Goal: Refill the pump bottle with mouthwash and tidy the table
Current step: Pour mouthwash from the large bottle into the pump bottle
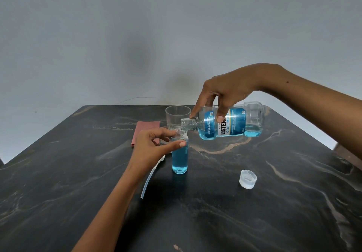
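Observation:
A small clear pump bottle (179,160) stands upright mid-table, mostly full of blue mouthwash, with no pump on it. My left hand (154,144) holds it at the neck between thumb and fingers. My right hand (225,95) grips a clear mouthwash bottle (231,123) with a blue label, tipped on its side, its open mouth right over the small bottle's neck. Blue liquid lies low in the tipped bottle. The pump head with its long dip tube (149,179) lies on the table, partly hidden under my left wrist. The white screw cap (247,179) sits to the right.
A clear drinking glass (177,117) stands just behind the small bottle. A folded reddish cloth (146,132) lies to its left. The dark marbled table (235,212) ends at a grey wall at the back.

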Demonstrator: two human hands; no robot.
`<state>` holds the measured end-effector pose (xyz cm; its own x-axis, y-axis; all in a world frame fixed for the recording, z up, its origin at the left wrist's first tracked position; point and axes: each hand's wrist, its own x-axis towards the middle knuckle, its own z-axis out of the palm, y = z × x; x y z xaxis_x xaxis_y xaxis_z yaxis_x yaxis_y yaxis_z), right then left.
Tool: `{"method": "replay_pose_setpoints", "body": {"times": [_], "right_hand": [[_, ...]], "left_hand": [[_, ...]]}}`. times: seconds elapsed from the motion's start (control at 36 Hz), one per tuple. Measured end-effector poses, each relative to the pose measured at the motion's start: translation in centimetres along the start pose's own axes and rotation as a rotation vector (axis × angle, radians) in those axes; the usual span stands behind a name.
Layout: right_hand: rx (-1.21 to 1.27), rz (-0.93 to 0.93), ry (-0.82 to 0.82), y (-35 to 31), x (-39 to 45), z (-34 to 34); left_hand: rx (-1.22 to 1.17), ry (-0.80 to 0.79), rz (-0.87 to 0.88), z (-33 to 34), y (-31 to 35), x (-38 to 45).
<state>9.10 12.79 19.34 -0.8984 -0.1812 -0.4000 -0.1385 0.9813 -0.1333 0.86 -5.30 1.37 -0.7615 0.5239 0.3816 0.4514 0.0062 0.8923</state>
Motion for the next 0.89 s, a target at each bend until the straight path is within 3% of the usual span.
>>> {"method": "replay_pose_setpoints", "body": {"times": [0.31,0.64,0.75,0.89], "right_hand": [[0.028,-0.056,0.045,1.2,0.1,0.7],[0.307,-0.174,0.28,3.8,-0.7,5.0],[0.453,-0.196,0.391,4.6,-0.9,7.4],[0.682,-0.208,0.658,5.9,-1.0,10.7]], "left_hand": [[0.003,0.004,-0.012,0.0,0.0,-0.1],[-0.007,0.016,-0.014,0.1,-0.1,-0.1],[-0.013,0.022,-0.009,0.1,-0.1,0.0],[-0.01,0.012,0.002,0.0,-0.1,-0.1]]}}
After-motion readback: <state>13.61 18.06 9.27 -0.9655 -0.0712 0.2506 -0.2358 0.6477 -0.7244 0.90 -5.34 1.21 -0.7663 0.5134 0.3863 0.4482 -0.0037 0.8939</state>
